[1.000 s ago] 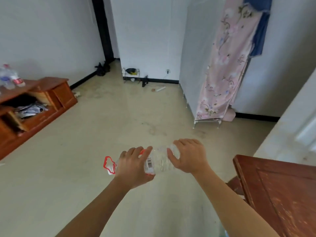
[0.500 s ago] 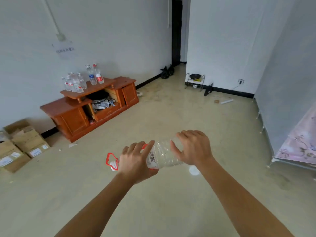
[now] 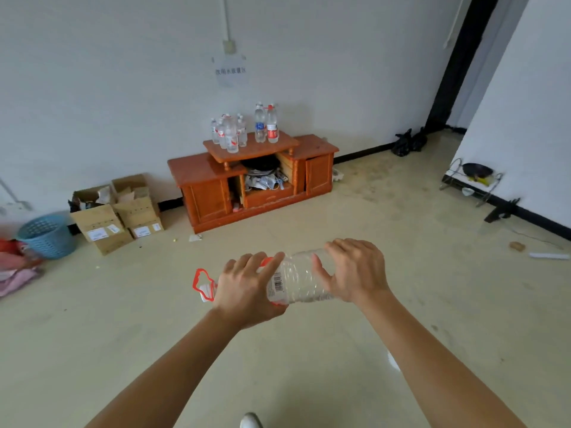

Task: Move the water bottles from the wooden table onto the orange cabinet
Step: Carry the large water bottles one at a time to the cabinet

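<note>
A large clear water bottle [image 3: 295,279] with a red carry handle lies sideways in front of me, carried above the floor. My left hand [image 3: 247,287] grips its neck end by the label, and my right hand [image 3: 355,270] grips its base end. The orange cabinet [image 3: 213,193] stands against the far wall straight ahead. On its raised top shelf stand several small water bottles [image 3: 230,134] and two taller ones [image 3: 266,123]. The wooden table is out of view.
Cardboard boxes [image 3: 116,211] and a blue basket [image 3: 46,234] sit on the floor left of the cabinet. Pink cloth [image 3: 14,267] lies at the far left. A wire rack [image 3: 471,180] stands by the right wall. Bare floor lies between me and the cabinet.
The view has swung left: the wooden table and wardrobe left the frame and the orange cabinet now sits ahead and closer. Both hands keep the same hold on the bottle.
</note>
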Demonstrator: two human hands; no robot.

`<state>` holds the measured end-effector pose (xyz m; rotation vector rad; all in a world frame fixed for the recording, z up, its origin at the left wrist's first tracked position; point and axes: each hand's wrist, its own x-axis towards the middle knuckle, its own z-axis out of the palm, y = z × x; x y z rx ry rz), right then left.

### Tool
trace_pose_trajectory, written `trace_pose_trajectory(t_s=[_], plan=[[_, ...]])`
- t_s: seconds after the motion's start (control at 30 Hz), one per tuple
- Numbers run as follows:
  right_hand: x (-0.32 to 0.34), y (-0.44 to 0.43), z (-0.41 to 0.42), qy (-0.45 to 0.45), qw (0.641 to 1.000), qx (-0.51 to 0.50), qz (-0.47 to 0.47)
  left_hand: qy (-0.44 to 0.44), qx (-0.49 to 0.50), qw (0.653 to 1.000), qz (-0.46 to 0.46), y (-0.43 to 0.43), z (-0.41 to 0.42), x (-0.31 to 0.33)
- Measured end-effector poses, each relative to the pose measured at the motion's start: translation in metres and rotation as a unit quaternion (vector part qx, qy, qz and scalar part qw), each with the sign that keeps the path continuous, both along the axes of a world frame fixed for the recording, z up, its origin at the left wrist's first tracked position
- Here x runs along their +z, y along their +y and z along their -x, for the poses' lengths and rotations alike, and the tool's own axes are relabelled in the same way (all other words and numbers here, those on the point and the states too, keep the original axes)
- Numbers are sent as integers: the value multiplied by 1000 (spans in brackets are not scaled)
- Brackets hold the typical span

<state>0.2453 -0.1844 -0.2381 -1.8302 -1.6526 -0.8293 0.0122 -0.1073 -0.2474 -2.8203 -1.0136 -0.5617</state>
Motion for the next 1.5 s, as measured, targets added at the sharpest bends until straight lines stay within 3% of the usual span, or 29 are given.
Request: trace_pose_trajectory(t_s=[0.43, 0.97, 1.2, 1.5], plan=[[-1, 304, -107, -5, 1000, -2, 3, 17, 0, 1000, 0, 309, -106, 0], [-17, 696, -326, 47, 996, 71, 3, 54, 61, 997, 3, 670, -320, 1], [-20, 874, -362, 31, 991, 130, 4, 9, 107, 994, 33, 820, -351, -11], [-49, 1111, -384, 27, 995, 94, -11, 34, 76, 993, 80, 1071, -375, -34]])
